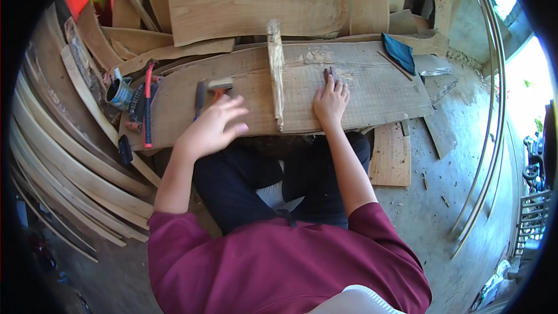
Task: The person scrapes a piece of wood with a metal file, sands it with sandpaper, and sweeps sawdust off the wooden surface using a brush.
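Note:
In the head view a wide wooden board (372,96) lies across in front of my knees. My right hand (332,103) rests on it, fingers closed over a small dark reddish-brown block (330,72). Fingers apart, my left hand (218,123) hovers over the board's front left part and holds nothing. Just beyond it is a brush-like tool with an orange handle (221,85), partly hidden by the fingers. Beside that lies a dark, narrow tool (199,99). Between my hands a rough, pale wooden stick (275,75) lies crosswise over the board.
A red-and-black bar-like tool (148,104) and a cup (119,93) are at the left. A teal cloth (399,54) and a thin stick (395,65) lie at the board's right. Curved wooden strips (75,166) fill the left side; planks (256,3) lean behind.

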Demonstrator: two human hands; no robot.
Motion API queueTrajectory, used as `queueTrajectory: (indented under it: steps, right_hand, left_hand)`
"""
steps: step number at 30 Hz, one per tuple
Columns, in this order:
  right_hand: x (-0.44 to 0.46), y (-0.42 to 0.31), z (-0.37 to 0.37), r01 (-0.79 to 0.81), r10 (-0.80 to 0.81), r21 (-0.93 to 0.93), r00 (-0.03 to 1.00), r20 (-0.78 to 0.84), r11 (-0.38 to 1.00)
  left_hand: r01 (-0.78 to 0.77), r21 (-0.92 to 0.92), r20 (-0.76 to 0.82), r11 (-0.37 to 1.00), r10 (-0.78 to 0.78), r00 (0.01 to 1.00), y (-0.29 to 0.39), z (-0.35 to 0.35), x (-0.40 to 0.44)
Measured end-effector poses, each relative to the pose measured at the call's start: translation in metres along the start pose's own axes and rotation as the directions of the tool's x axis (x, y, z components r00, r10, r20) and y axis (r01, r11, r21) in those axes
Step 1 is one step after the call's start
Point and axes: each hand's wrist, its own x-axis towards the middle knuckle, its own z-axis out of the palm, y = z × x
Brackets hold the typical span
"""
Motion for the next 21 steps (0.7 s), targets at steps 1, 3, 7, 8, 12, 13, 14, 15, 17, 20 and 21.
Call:
queueTrajectory:
  steps: [1,3,7,8,12,13,14,15,17,20,21]
  right_hand:
    - [0.000,0.001,0.002,-0.001,0.001,0.002,1.000,-0.010,1.000]
    - [-0.001,0.002,0.001,-0.001,0.001,-0.021,1.000,-0.029,1.000]
    - [-0.003,0.002,0.003,-0.010,0.009,-0.022,0.999,-0.039,1.000]
    - [-0.002,0.002,0.003,-0.001,0.001,-0.019,1.000,-0.031,1.000]
    - [-0.003,0.003,0.003,0.003,-0.003,-0.009,0.999,-0.038,1.000]
    - [-0.003,0.003,0.003,-0.002,0.002,-0.010,0.999,-0.032,1.000]
    - [-0.003,0.003,0.004,-0.001,0.001,-0.007,0.999,-0.037,1.000]
    - [-0.003,0.003,0.004,-0.002,0.002,-0.011,0.999,-0.034,1.000]
    - [-0.003,0.004,0.004,-0.001,0.000,-0.009,1.000,-0.031,1.000]
    - [-0.002,0.003,0.002,-0.007,0.007,0.017,1.000,-0.001,1.000]
    - [-0.003,0.003,0.003,-0.005,0.005,0.002,1.000,-0.012,1.000]
  left_hand:
    - [-0.135,-0.247,0.029,0.960,0.146,0.989,0.032,-0.025,0.000]
    - [-0.494,-0.447,-0.032,0.746,0.538,0.842,0.079,-0.071,-0.012]
    - [-0.679,-0.728,-0.238,-0.097,0.964,0.118,0.114,-0.116,-0.044]
    - [-0.674,-0.732,-0.164,-0.096,0.986,0.038,0.122,-0.126,-0.053]
    - [-0.648,-0.745,-0.177,-0.160,0.983,-0.038,0.136,-0.136,-0.058]
    - [-0.642,-0.747,-0.180,-0.172,0.982,-0.054,0.138,-0.136,-0.060]
    - [-0.644,-0.746,-0.175,-0.170,0.983,-0.057,0.140,-0.135,-0.061]
    - [-0.576,-0.789,-0.177,-0.215,0.977,-0.121,0.142,-0.135,-0.062]
    - [-0.503,-0.828,-0.179,-0.248,0.967,-0.181,0.147,-0.133,-0.062]
    - [-0.458,-0.848,-0.357,-0.265,0.926,0.124,0.155,-0.130,-0.069]
    - [-0.483,-0.854,-0.311,-0.193,0.934,0.177,0.158,-0.133,-0.078]
